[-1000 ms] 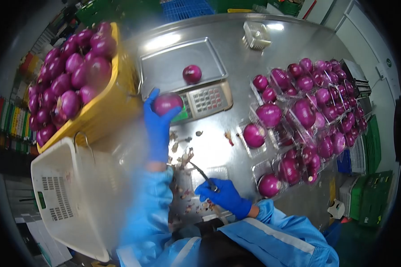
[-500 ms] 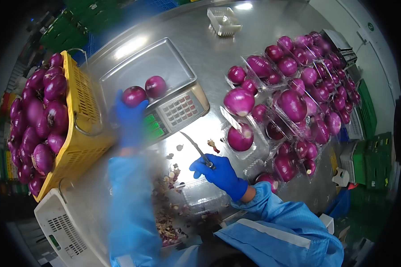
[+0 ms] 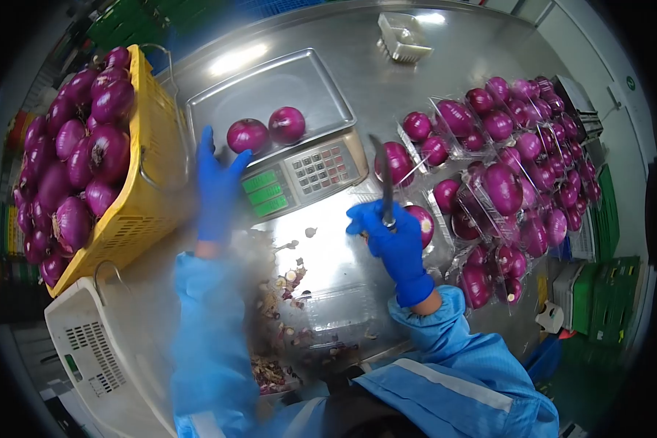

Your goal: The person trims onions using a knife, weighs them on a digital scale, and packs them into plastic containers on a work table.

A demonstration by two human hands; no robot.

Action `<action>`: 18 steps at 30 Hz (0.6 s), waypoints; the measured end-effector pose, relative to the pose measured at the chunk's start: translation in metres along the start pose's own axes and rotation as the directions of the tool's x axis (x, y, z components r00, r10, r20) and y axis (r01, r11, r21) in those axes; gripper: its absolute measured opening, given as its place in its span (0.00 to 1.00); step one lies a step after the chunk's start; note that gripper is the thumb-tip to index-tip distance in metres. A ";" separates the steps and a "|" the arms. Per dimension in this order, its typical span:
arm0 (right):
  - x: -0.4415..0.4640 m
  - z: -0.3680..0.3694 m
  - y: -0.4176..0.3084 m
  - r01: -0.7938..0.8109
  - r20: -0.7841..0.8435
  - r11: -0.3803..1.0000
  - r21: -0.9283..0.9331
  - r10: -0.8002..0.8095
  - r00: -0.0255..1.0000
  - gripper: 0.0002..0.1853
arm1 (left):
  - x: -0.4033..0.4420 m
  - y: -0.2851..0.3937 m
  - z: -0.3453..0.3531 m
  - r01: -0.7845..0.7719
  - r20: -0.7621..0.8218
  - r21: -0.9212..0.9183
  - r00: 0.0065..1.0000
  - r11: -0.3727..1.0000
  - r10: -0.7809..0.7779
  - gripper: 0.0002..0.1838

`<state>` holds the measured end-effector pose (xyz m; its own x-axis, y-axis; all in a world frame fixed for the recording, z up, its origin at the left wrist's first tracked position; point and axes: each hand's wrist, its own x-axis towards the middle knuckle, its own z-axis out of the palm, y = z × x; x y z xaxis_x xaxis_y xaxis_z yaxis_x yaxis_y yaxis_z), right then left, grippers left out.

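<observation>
Two purple onions sit on the metal pan (image 3: 270,84) of a scale (image 3: 356,155) — the left onion (image 3: 247,136) and the right onion (image 3: 287,125), close together near the pan's front edge. The left hand (image 3: 220,186), in a blue glove, is just beside the left onion, its fingers (image 3: 206,142) spread apart and gripping nothing; whether the thumb tip touches that onion, I cannot tell. In front of the pan are the scale's green display (image 3: 264,192) and keypad (image 3: 317,170).

The right hand (image 3: 396,244), also gloved in blue, has its fingers wrapped round the handle end of a knife (image 3: 387,179), whose dark, curved blade points away from the person. Beyond the blade lies an onion, partly hidden by it, and another shows just right of the fist, partly covered.

Farther right, packed onions (image 3: 502,188) in clear plastic crowd that side of the worktop (image 3: 467,55). Far back sits a stack of clear containers (image 3: 405,40). Close to the person, a clear tray (image 3: 341,310) lies beside loose trimmings (image 3: 290,281). On the left, a yellow crate (image 3: 153,117) is heaped with onions — and a slotted white basket (image 3: 87,306) stands nearer the person
</observation>
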<state>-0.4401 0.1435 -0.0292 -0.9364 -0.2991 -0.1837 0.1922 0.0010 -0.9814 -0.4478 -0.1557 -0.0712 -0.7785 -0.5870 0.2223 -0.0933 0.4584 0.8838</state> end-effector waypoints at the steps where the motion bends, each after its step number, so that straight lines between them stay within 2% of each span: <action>1: 0.008 0.001 -0.009 0.005 0.013 0.998 -0.058 -0.005 1.000 0.08 | 0.003 0.000 -0.001 0.011 -0.002 -0.001 1.000 1.000 -0.011 0.49; 4: 0.040 0.023 -0.023 0.360 -0.022 0.930 -0.077 -0.363 0.932 0.17 | 0.006 0.005 -0.003 0.041 -0.001 -0.017 0.999 0.999 -0.041 0.49; 7: 0.072 0.046 -0.028 0.249 0.027 0.956 0.159 -0.256 0.966 0.32 | 0.008 0.015 -0.003 0.074 0.005 -0.018 0.997 0.997 -0.073 0.50; 10: 0.118 0.071 -0.001 0.449 0.025 0.881 -0.147 -0.450 0.893 0.43 | 0.011 0.015 -0.004 0.059 0.011 -0.012 0.998 0.998 -0.059 0.50; 11: 0.125 0.075 -0.001 0.410 0.042 0.870 -0.274 -0.416 0.909 0.50 | 0.013 0.015 -0.005 0.058 0.010 0.000 0.998 0.998 -0.058 0.51; 14: 0.148 0.094 0.003 0.406 0.022 0.800 -0.442 -0.443 0.896 0.54 | 0.018 0.008 -0.005 0.010 0.016 0.040 1.000 0.999 -0.011 0.52; 16: 0.160 0.103 0.001 0.304 0.019 0.787 -0.537 -0.349 0.937 0.55 | 0.026 0.001 -0.002 -0.085 0.032 0.064 0.996 0.994 0.083 0.53; 18: 0.165 0.108 -0.002 0.233 0.013 0.750 -0.619 -0.286 0.958 0.55 | 0.032 0.005 0.002 -0.036 0.076 0.146 0.997 0.989 0.025 0.53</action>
<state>-0.5629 -0.0093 -0.0515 -0.9484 -0.2989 0.1059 -0.2553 0.5216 -0.8141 -0.4744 -0.1711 -0.0599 -0.8257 -0.5227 0.2121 -0.1550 0.5718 0.8056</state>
